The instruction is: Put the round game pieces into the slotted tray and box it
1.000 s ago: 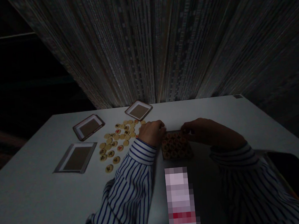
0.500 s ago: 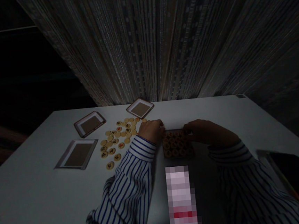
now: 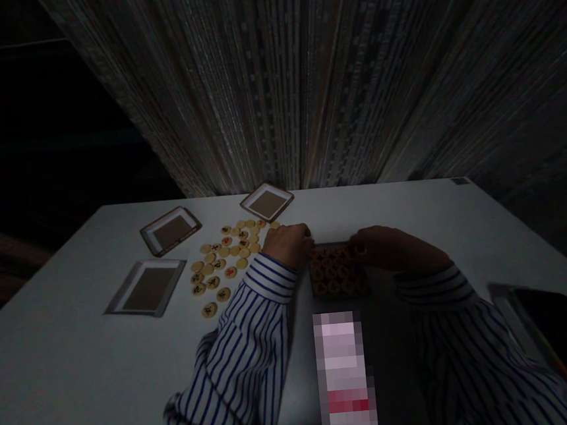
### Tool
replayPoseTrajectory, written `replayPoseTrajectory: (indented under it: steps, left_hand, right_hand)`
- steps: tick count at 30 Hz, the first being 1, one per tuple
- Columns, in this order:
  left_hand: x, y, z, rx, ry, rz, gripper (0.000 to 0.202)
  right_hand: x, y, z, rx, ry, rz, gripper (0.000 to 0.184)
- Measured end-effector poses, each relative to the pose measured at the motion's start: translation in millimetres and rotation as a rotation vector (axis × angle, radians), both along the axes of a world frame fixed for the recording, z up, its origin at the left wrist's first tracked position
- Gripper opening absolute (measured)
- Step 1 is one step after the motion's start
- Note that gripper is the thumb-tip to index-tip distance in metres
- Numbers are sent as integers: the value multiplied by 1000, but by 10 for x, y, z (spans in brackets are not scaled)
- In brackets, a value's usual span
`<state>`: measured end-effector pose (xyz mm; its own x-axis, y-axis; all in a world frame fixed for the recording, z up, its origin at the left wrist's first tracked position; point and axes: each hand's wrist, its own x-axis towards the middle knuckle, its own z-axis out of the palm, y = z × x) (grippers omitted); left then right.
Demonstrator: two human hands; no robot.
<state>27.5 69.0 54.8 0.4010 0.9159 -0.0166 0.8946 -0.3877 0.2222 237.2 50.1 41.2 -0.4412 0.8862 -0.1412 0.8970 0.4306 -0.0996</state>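
A small square box (image 3: 341, 292) packed with round wooden game pieces sits on the white table (image 3: 79, 376) in front of me. My left hand (image 3: 289, 243) rests curled at the box's upper left corner. My right hand (image 3: 390, 246) is curled against its upper right corner. Both hands touch the box's far edge; the dim light hides what the fingertips pinch. Several loose yellow discs (image 3: 223, 261) with red or black marks lie spread to the left of my left hand.
Three shallow box halves with brown insides lie on the left: one near (image 3: 147, 288), one farther back (image 3: 170, 230), one by the curtain (image 3: 267, 203). A dark flat object (image 3: 556, 327) lies at the right edge. A striped curtain hangs behind the table.
Both hands stay at the box's far corners. The view has tilted slightly, so everything sits a little higher in the picture.
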Motion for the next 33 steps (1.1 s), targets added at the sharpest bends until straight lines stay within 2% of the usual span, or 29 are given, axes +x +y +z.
replayPoseTrajectory:
  steps: [20,33]
  left_hand:
    - [-17,9,-15,4,-5,-13,25]
    - [-13,-6,21,-12,15,6,25]
  right_hand:
    - [0,39,-42,-59,-23,-13,23]
    - [73,36,-72,-20,24,18,26]
